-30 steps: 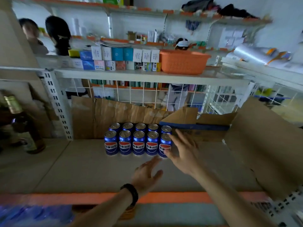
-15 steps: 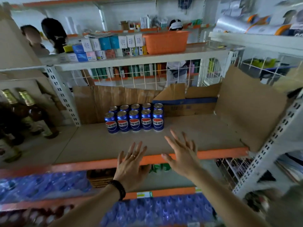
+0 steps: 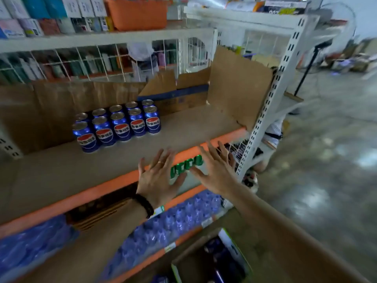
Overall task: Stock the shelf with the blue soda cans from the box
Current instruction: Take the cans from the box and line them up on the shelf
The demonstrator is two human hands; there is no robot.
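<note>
Several blue soda cans (image 3: 120, 125) stand in two rows on the cardboard-lined shelf (image 3: 183, 131), left of its middle. My left hand (image 3: 158, 178), with a black wristband and a ring, hovers in front of the shelf's orange edge, fingers spread and holding nothing. My right hand (image 3: 217, 170) is beside it to the right, fingers also spread and empty. An open box (image 3: 234, 245) with dark blue cans inside sits at the bottom of the view, below my right forearm.
A flattened brown and blue carton (image 3: 179, 94) lies at the shelf's back right. Green cans (image 3: 187, 163) stand on the shelf below, and wrapped water bottles (image 3: 173, 219) lower down. The white shelf post (image 3: 265, 107) rises at the right; concrete floor (image 3: 326, 160) lies beyond.
Both hands have drawn back from the cans, out past the shelf's front edge. The view has swung down and to the right, bringing the box into sight.
</note>
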